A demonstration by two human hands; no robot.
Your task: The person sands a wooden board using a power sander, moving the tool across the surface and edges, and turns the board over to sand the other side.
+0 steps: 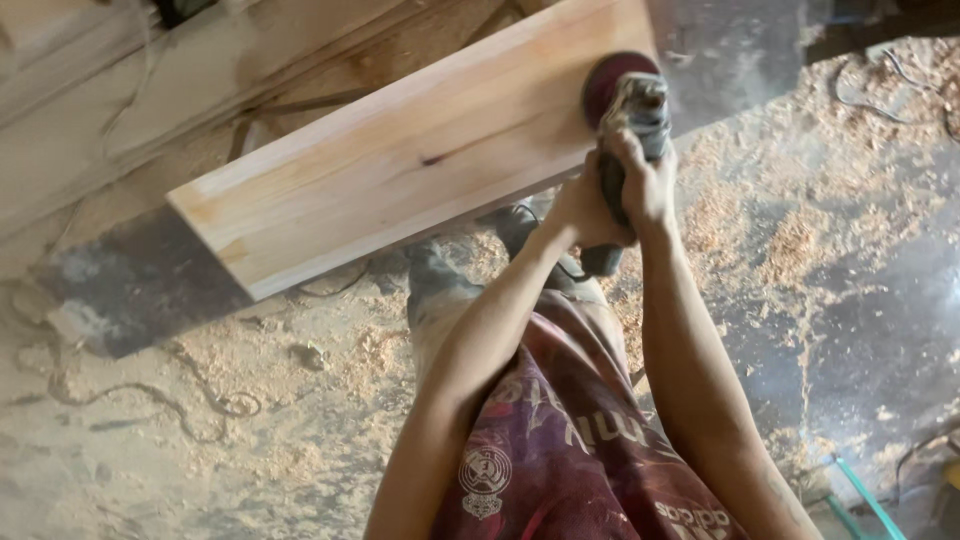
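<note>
A pale wooden plank [400, 160] lies raised above the floor, running from lower left to upper right. A handheld disc sander [625, 105] with a dark red sanding disc presses on the plank's right end. My left hand [580, 210] grips the sander's dark handle from the left. My right hand [640, 180] wraps the same handle just above it, nearer the sander's head. Both forearms reach up from the bottom of the view over my dark red patterned shirt [570, 440].
The concrete floor is covered with sawdust and wood shavings [790, 250]. More timber boards [150, 90] lie at the upper left. Cables [150, 400] trail across the floor at left and upper right. A green-edged object [860, 500] sits at the lower right.
</note>
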